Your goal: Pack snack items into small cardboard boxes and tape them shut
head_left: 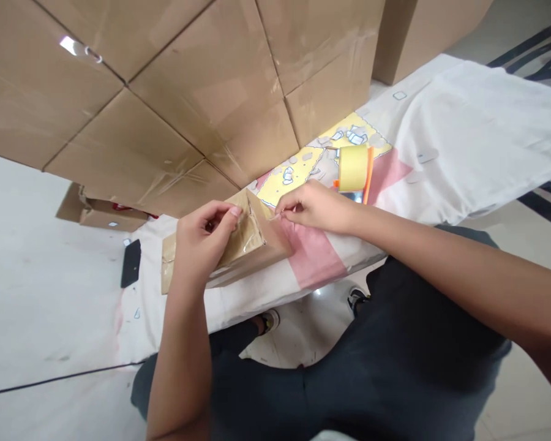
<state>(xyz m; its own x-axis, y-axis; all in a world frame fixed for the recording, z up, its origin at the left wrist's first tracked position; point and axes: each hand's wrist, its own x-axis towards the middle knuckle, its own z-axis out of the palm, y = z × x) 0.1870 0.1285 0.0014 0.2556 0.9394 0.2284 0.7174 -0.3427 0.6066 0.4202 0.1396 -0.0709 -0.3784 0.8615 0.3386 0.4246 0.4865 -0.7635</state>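
A small cardboard box lies on the cloth in front of me, with shiny clear tape over its upper face. My left hand rests on that face, thumb and curled fingers brought together near the box's end; whatever is between them is hidden. Beside the box's right end, my right hand pinches a thin, clear strip that looks like packing tape. Just beyond my right wrist stands an orange tape dispenser with a wide yellowish tape roll.
Stacked cardboard cartons form a wall behind the box. A patterned cloth covers the work surface. At the left are an open carton with something red inside and a flat black object. Another carton stands at the far right.
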